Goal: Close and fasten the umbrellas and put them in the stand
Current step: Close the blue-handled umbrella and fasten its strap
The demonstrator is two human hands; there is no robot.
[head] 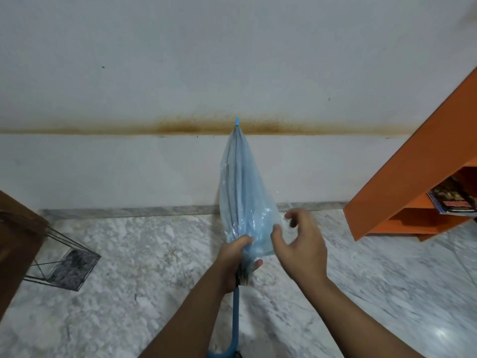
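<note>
Umbrella: we see one pale blue see-through umbrella (242,192) at the centre of the view, collapsed, its tip pointing away toward the far wall (232,60) and its blue shaft and curved handle (236,321) running back toward us.
Canopy: folded down but loose and baggy, not yet wound tight; we can make out no fastened strap.
Left hand: our left hand (236,262) is wrapped round the gathered canopy just above the shaft, holding it firmly.
Right hand: our right hand (300,244) has its fingers loosely curled and spread just beside the canopy's right edge; whether it pinches a strap or film we cannot tell.
Stand: a black wire stand (64,264) sits on the marble floor (154,254) at the near left, well apart from the umbrella, holding nothing we can see.
Progress: closing looks done; we judge wrapping, fastening and placing in the stand are all left.
Surroundings: an orange shelf (413,164) with magazines (454,200) stands at the right.
</note>
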